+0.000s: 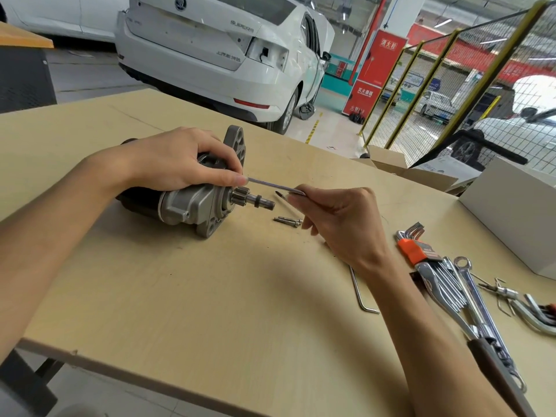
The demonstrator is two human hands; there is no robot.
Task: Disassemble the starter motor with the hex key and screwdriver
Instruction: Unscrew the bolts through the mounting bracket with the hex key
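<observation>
Right hand (337, 218) pinches my long bolt (272, 185); left hand (177, 161) clamps the motor (192, 203). Bolt could slip, rolling off the worktop (210, 296).

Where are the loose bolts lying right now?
In the head view, the loose bolts lie on the table, right of the starter motor, just below its shaft and beside the right hand.
</observation>
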